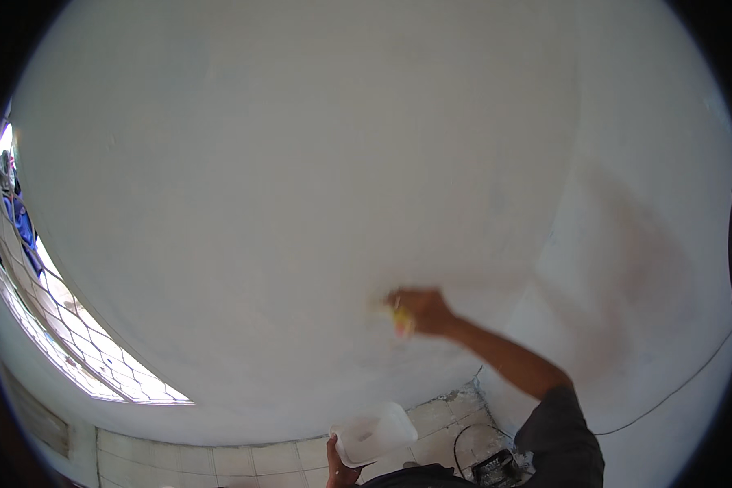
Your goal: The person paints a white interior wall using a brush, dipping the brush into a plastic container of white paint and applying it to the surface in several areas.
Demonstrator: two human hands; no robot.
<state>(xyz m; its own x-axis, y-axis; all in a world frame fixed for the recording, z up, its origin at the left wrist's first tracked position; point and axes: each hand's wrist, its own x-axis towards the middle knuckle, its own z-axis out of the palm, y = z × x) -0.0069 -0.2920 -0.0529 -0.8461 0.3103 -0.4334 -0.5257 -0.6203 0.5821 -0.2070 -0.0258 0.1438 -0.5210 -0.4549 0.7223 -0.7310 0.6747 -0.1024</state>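
Observation:
My right hand is raised against the white wall, closed on a small yellow tool whose end presses on the plaster; motion blur hides its exact shape. My left hand is low at the bottom edge, gripping the rim of a white plastic tub held at waist height. The tub looks pale inside; what it holds cannot be made out.
A barred window with a metal grille lies at the left. Pale floor tiles run along the wall's foot. A thin cable crosses the right wall, and a dark object with a looped cord sits on the floor.

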